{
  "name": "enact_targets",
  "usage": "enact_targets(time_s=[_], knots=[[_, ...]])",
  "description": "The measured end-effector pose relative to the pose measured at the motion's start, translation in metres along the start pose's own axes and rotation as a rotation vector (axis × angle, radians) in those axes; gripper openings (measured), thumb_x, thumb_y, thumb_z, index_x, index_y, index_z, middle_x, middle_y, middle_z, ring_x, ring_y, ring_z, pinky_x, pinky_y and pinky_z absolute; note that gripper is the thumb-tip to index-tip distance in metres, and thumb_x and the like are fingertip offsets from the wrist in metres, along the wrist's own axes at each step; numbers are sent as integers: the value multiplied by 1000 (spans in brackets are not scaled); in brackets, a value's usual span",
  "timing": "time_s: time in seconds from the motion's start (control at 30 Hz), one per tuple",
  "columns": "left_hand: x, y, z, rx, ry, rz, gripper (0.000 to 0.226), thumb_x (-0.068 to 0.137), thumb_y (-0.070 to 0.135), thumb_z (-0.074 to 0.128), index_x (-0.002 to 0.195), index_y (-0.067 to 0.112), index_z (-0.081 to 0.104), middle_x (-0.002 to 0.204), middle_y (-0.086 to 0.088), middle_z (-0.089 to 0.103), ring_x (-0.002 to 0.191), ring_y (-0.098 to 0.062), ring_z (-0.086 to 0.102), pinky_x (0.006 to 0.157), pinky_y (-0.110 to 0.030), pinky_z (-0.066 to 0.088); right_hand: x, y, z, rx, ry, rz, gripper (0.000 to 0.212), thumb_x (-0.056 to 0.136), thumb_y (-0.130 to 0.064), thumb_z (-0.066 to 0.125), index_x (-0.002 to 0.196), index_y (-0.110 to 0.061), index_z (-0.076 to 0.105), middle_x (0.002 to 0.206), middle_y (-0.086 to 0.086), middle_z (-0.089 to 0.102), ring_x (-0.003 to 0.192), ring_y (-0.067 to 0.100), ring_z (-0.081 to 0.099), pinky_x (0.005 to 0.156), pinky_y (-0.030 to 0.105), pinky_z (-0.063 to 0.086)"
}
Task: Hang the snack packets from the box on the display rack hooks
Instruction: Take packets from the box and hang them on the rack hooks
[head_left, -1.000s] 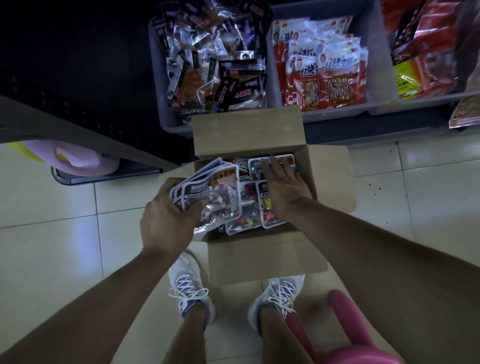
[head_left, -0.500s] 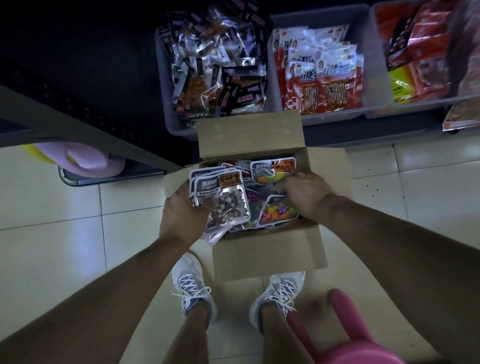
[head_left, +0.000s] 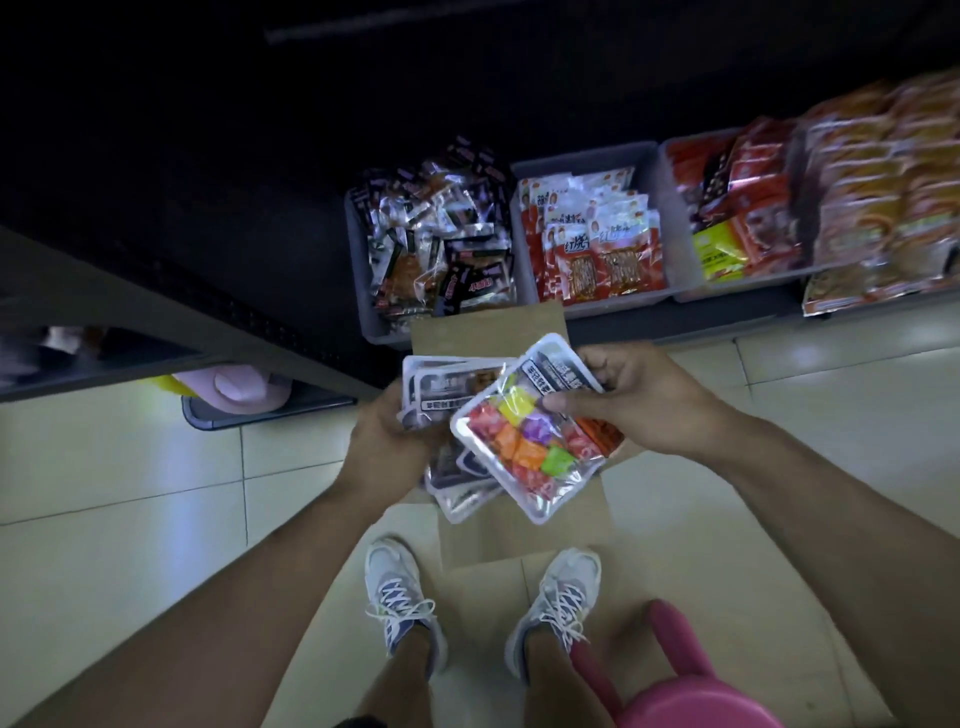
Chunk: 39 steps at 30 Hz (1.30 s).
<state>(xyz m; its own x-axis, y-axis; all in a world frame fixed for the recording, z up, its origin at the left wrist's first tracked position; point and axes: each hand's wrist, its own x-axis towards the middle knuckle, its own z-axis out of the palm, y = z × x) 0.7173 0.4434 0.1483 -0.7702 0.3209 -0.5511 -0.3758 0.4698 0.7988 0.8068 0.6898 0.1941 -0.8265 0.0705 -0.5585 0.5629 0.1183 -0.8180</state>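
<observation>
Pinching candy packet (head_left: 524, 436) edge, right hand (head_left: 631, 397); left hand (head_left: 387, 441) gripping packet stack (head_left: 447, 384) above box (head_left: 519, 525)

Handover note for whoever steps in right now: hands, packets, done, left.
Left hand grips a stack of packets over the box. Right hand pinches the candy packet by its top edge, on top of that stack. The box sits on the floor in front of the bins. Done: packets lifted out. Left: every packet held is yet to be hung; no hooks in view.
</observation>
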Motion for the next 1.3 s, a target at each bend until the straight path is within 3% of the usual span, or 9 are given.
enact_targets(time_s=[0.17, 0.37, 0.57, 0.7, 0.8, 0.97, 1.1, 1.2, 1.3], knots=[[-50, 70, 5, -139, -79, -67, 38, 76, 17, 87, 110, 24, 75, 100, -1, 81, 86, -22, 78, 81, -39, 60, -38, -30, 3, 245, 242, 55, 15, 88, -23, 80, 101, -18, 78, 94, 4, 80, 86, 25, 78, 78, 40, 62], [-113, 139, 20, -245, 15, -147, 7, 94, 19, 73, 94, 24, 77, 85, -1, 81, 72, -20, 78, 70, -37, 61, -98, -86, 8, 480, 362, 110, 21, 91, -20, 75, 108, -6, 74, 99, 20, 77, 83, 29, 72, 74, 41, 61], [-168, 194, 22, -370, 20, -270, 31, 104, 46, 53, 125, 28, 66, 97, -1, 82, 93, -28, 78, 93, -60, 57, -154, -146, -1, 444, 481, 82, 8, 92, -18, 74, 97, -11, 76, 78, 6, 77, 58, 11, 70, 46, 21, 51], [-202, 236, 19, -465, 18, -209, 58, 94, 71, 48, 129, 27, 65, 108, -3, 80, 101, -27, 77, 97, -56, 57, -180, -178, -1, 393, 531, 46, 41, 83, -47, 79, 112, -18, 74, 105, 4, 79, 90, 18, 76, 80, 36, 62], [-224, 259, 13, -365, 33, -11, 91, 68, 90, 63, 145, 46, 43, 141, 6, 64, 124, -21, 65, 106, -53, 51, -195, -201, -4, 359, 591, -14, 74, 74, -66, 77, 132, -23, 66, 132, -8, 68, 118, 14, 66, 105, 43, 53], [-245, 293, -1, -341, 68, 189, 94, 58, 79, 82, 139, 73, 33, 155, 21, 46, 141, -10, 49, 113, -47, 47, -218, -241, -12, 341, 668, -119, 77, 75, -76, 69, 132, -25, 65, 139, -9, 63, 130, 19, 59, 111, 47, 47], [-248, 310, -8, -383, 76, 233, 81, 66, 75, 81, 132, 79, 34, 155, 18, 48, 141, -15, 51, 114, -51, 44, -237, -267, -14, 340, 710, -219, 62, 87, -64, 64, 122, -13, 66, 114, -1, 73, 108, 20, 67, 95, 39, 51], [-252, 327, -12, -362, 63, 276, 94, 64, 62, 87, 140, 72, 32, 150, 15, 54, 133, -14, 59, 109, -49, 50, -245, -282, -21, 323, 680, -231, 29, 94, -48, 65, 102, -21, 71, 88, -5, 77, 89, 17, 74, 80, 43, 61], [-253, 339, -17, -351, 15, 296, 112, 66, 41, 95, 153, 56, 26, 140, 13, 63, 121, -11, 67, 102, -46, 56, -243, -294, -30, 276, 653, -213, 29, 92, -50, 66, 96, -22, 71, 83, 5, 77, 77, 30, 74, 72, 49, 60]])
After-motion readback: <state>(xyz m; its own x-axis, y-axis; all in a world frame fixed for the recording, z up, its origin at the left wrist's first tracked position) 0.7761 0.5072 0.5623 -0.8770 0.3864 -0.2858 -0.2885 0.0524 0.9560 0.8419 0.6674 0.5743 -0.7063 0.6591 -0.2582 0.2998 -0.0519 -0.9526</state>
